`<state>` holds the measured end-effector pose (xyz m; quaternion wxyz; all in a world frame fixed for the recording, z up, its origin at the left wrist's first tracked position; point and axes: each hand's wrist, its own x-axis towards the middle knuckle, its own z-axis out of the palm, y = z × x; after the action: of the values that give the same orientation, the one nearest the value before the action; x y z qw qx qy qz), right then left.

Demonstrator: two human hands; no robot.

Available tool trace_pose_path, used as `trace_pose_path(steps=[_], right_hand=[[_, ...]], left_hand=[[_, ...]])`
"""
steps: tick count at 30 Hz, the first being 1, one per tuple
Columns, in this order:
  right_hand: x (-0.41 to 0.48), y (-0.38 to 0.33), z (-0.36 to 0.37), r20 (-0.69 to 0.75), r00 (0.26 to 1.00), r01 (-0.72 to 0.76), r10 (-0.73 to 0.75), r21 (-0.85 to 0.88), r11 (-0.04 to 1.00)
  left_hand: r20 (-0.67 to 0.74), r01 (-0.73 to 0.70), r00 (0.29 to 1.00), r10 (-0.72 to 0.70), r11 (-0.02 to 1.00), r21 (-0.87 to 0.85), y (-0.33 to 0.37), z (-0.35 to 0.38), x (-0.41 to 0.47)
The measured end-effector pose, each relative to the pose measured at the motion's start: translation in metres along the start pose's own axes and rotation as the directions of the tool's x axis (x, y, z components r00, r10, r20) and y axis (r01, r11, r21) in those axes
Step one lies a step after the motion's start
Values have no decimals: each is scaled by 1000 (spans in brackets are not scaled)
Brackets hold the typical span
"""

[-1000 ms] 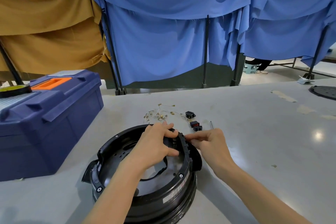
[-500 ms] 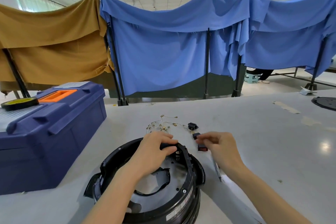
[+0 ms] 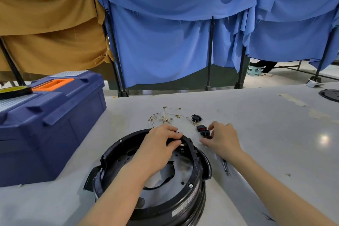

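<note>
**Gripping a housing rim while pinching a switch**

Left hand (image 3: 159,147) curls over the far rim of the round black housing (image 3: 183,205), which lies on the grey table (image 3: 266,134). Right hand (image 3: 222,140), just right of the housing, pinches a rocker switch (image 3: 208,136) at the table surface. A wire bundle (image 3: 165,117) lies beyond the hands, and a blue toolbox (image 3: 55,124) stands to the left.

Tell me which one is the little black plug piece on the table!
Find the round black pot base at the near edge of the grey table. Just beyond it, by the right hand, lie two red switches. The plug piece sits just past them beside thin wires, all black with no red.
</note>
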<state>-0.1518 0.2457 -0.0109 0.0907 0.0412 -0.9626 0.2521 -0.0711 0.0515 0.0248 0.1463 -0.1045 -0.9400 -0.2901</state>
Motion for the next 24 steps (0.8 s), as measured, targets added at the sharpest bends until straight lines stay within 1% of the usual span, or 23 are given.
trace_pose_path(steps=[4,7,10,12,14,16,18,20,24], right_hand=[[-4,2,-10,47,999,-9,6,72,997],[-8,6,-26,86,996,-12,-4,185,983],[-15,8,-43,27,998,49,-60,306,951],[-22,6,-52,22,997,57,-76,468,882],[-30,3,-58,96,991,9,-92,641,768],[-36,-1,-61,183,976,-63,-119,760,647],[-40,-5,-60,260,957,-151,-131,827,541],[-41,-8,-57,320,935,-216,-156,858,467],[-43,-7,-51,345,916,-236,-204,876,420]], left_hand=[[4,-13,1000,13,1000,10,1,0,-1],[13,-21,1000,21,999,24,2,-2,-2],[9,-29,1000,28,999,16,3,-4,-4],[2,-36,999,36,999,-42,4,-6,-6],[26,-33,999,36,995,-96,6,-8,-8],[52,-20,998,26,994,-107,8,-8,-8],[63,-9,998,16,994,-112,9,-8,-9],[68,-7,998,14,994,-111,10,-9,-9],[65,-11,998,17,996,-89,13,-10,-11]])
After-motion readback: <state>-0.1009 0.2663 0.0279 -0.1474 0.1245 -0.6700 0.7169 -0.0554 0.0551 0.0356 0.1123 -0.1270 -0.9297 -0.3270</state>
